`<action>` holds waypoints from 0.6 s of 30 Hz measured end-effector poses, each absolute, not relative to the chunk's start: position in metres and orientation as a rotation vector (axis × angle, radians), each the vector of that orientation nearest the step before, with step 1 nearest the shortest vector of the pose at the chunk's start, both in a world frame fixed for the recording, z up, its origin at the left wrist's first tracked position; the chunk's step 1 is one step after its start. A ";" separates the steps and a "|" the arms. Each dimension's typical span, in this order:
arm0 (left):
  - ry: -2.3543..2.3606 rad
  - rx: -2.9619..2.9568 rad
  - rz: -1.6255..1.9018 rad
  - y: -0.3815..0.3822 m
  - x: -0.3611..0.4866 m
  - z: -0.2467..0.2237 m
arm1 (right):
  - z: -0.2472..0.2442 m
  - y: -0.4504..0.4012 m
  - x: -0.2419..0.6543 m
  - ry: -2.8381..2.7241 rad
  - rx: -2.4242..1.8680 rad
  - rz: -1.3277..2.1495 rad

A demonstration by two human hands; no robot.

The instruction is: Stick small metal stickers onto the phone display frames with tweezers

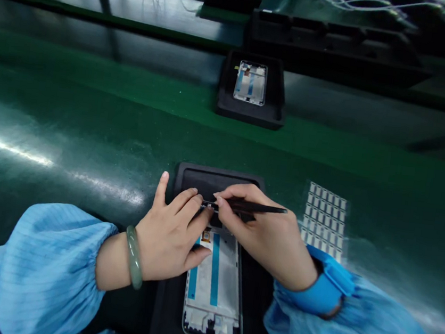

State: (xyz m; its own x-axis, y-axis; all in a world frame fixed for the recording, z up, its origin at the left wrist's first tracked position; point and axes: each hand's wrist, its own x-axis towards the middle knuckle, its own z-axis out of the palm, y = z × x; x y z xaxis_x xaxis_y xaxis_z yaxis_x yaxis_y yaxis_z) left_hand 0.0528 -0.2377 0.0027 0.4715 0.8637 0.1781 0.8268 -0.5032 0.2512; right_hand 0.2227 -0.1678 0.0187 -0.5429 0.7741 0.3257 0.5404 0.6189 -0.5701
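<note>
A phone frame (230,275) with blue adhesive strips lies lengthwise in a black foam tray (221,177) in front of me. My left hand (173,231) reaches over its upper left part, fingers spread and the little finger raised. Its fingertips rest at the frame's top end. My right hand (263,236) pinches dark tweezers (258,207), whose tip points left at that same end, close to my left fingertips. What the tip touches is too small to make out. A small copper-coloured flex part (206,235) shows below my left fingers.
A sheet of small pale stickers (324,219) lies on the green bench (101,132), right of my right hand. Farther back, another black tray (248,113) carries a second phone frame (258,84). Dark racks (332,45) and white cables (353,5) line the back.
</note>
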 end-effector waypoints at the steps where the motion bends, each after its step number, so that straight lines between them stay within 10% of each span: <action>1: 1.490 2.583 0.426 -0.238 0.053 0.003 | 0.019 -0.168 0.222 -2.298 -1.015 0.534; 18: 1.494 2.569 0.429 -0.237 0.053 0.003 | 0.000 -0.172 0.227 -2.013 -1.104 0.716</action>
